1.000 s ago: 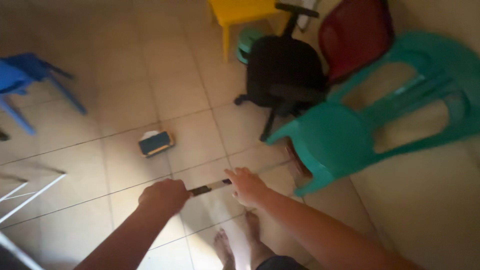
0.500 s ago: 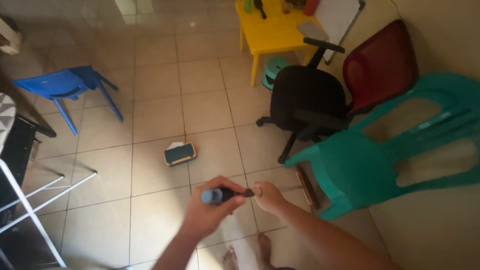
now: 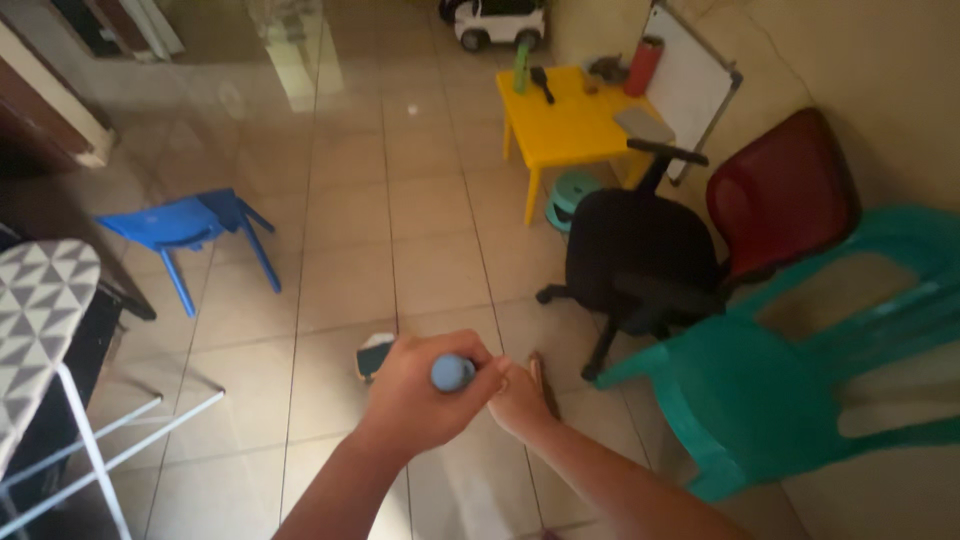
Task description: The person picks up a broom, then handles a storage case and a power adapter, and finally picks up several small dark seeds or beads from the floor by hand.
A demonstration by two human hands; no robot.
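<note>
1. The left hand (image 3: 420, 385) is closed in a fist around a tool handle (image 3: 452, 373) at lower centre. The handle's round blue end faces the camera, so the tool points away and its far end is hidden; I cannot tell what kind of tool it is.
2. The right hand (image 3: 520, 395) sits just right of the left, touching it, fingers curled toward the tool's front. Whether it grips the shaft or only steadies it I cannot tell. Two hands on one thin tool reads as bracing it.
3. A small dark box (image 3: 372, 357) with an orange edge lies on the floor (image 3: 430, 250), half hidden behind the left fist.
4. A teal chair (image 3: 800, 390) lies tipped at lower right, beside a black chair (image 3: 640, 255) and a red chair (image 3: 785, 190). A blue chair (image 3: 190, 225) stands at left.
5. The yellow bench (image 3: 570, 120) at top centre carries a green bottle, a red bottle and small items; a whiteboard (image 3: 690, 85) leans beside it.
6. Against the frame half a second earlier, the view has tilted up: a toy car (image 3: 500, 20) and a patterned board (image 3: 40, 320) at left now show, the feet are gone, and the hands sit closer together, over the box.
</note>
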